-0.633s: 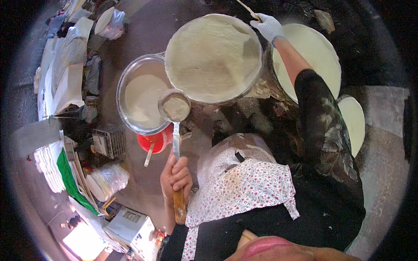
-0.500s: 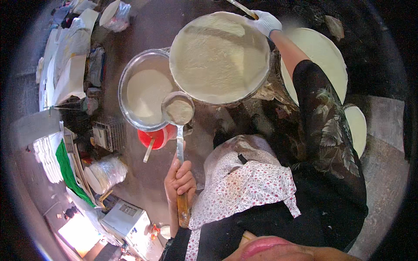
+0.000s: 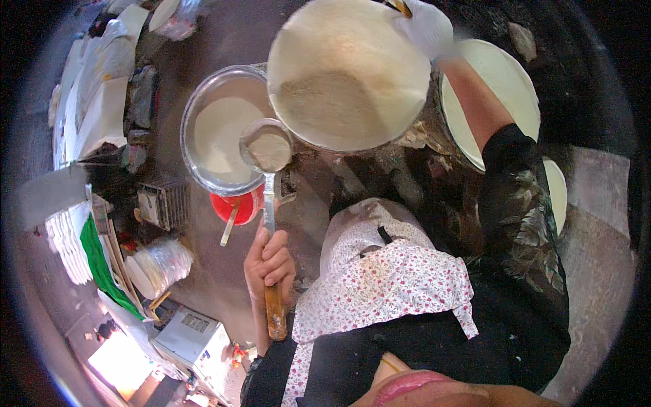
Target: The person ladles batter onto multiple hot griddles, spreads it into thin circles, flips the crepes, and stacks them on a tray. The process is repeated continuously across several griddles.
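My left hand (image 3: 270,263) grips the wooden handle of a metal ladle (image 3: 269,200). The ladle's round cup, pale inside, is over the near right rim of a metal bowl (image 3: 192,157) of creamy white batter. At the top, my right hand (image 3: 426,28), in a white knit glove, closes around a stick (image 3: 401,8) that mostly runs out of view. The glove is at the far right edge of a large pale round sheet (image 3: 349,61), shaded across its near part. Whether the sheet is a lid or a layer of batter I cannot tell.
Under the bowl's near side is a red container (image 3: 237,207) with a flat stick across it. A second pale round (image 3: 491,102) lies beneath my right forearm, with a smaller one (image 3: 556,197) nearer. Plastic-wrapped stacks (image 3: 159,268) and a white box (image 3: 193,336) stand left.
The large pale round has risen and looks bigger, with a new shadow across it. My gloved right hand has moved up along its edge. The ladle has shifted slightly left.
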Available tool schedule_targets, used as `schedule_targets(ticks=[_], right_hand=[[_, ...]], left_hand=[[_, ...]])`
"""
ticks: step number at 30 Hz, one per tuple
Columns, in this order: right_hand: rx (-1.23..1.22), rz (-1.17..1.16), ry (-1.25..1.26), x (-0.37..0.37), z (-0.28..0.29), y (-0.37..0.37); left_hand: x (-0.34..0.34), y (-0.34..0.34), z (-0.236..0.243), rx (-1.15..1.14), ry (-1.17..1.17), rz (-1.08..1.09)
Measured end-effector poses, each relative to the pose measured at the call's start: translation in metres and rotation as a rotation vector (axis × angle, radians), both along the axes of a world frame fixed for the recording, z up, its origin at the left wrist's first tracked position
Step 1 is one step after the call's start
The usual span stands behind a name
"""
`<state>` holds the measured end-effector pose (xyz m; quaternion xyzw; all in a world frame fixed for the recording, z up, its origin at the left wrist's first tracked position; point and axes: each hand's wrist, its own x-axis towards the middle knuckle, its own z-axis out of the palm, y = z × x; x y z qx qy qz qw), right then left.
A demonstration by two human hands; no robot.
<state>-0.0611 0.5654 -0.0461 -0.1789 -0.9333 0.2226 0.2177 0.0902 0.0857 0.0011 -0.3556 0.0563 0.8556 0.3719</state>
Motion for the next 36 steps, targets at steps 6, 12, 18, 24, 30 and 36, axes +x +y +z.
schedule_targets(ticks=[6,12,18,24,30,36], right_hand=[[-0.223,-0.046,0.233,0.065,0.044,0.082],[-0.467,-0.530,0.172,0.261,0.011,0.210],[-0.383,-0.904,-0.038,0.404,-0.122,0.238],[-0.352,-0.923,-0.038,0.406,-0.128,0.237],[-0.065,-0.950,-0.233,0.381,-0.089,0.245],[0.238,-0.569,-0.314,0.300,-0.095,0.323]], left_hand=[[-0.024,-0.009,-0.006,0.147,0.067,-0.038],[-0.033,0.023,-0.005,0.152,0.162,-0.165],[-0.025,0.092,0.005,0.163,0.136,-0.305],[-0.007,0.149,0.019,0.129,0.111,-0.336],[0.003,0.170,0.024,0.076,0.120,-0.357],[0.014,0.180,0.024,0.057,0.132,-0.323]])
